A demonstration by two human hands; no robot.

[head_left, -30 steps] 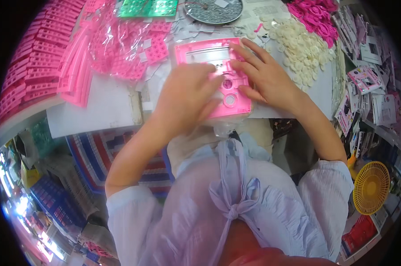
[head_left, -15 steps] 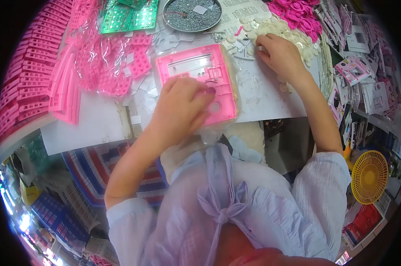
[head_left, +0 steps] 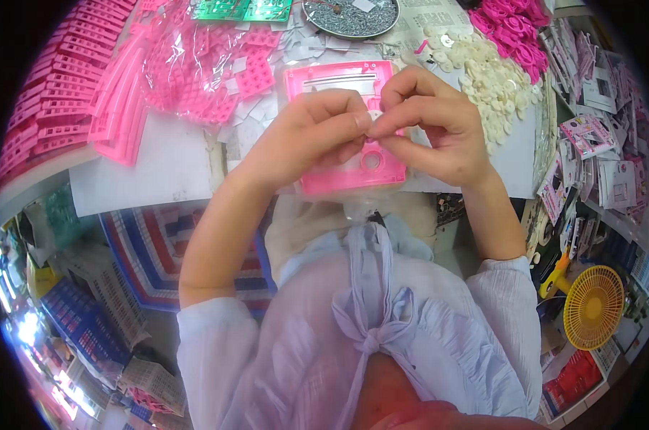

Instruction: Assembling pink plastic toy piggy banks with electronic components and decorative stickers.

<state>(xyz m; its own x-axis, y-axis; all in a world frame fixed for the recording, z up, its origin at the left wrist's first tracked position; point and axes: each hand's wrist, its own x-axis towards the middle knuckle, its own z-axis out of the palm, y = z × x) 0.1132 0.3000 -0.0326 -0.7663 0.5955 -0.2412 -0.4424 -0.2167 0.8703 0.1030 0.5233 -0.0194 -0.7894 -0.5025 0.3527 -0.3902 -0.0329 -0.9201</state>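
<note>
A pink plastic casing (head_left: 324,183) lies on a padded, plastic-wrapped block at the table's front edge, its moulded inner side facing up. My left hand (head_left: 303,140) and my right hand (head_left: 436,125) meet above its middle, fingertips pinched together. Between the fingertips shows a small off-white disc (head_left: 374,115), partly covered by the fingers. A small dark bit appears just below it, too hidden to name. To the right of my right hand spreads a pile of similar off-white discs (head_left: 486,86).
Bright pink parts (head_left: 507,32) are heaped behind the discs. A round tray of small metal pieces (head_left: 353,18) and green circuit boards (head_left: 242,8) stand at the back. Pink keypads in clear plastic (head_left: 188,72) and stacked pink frames (head_left: 70,79) fill the left. A yellow fan (head_left: 593,307) stands at right.
My right hand has come from the disc pile to the casing and met my left hand, which rose slightly. A small off-white disc is now between the fingertips. The view has shifted.
</note>
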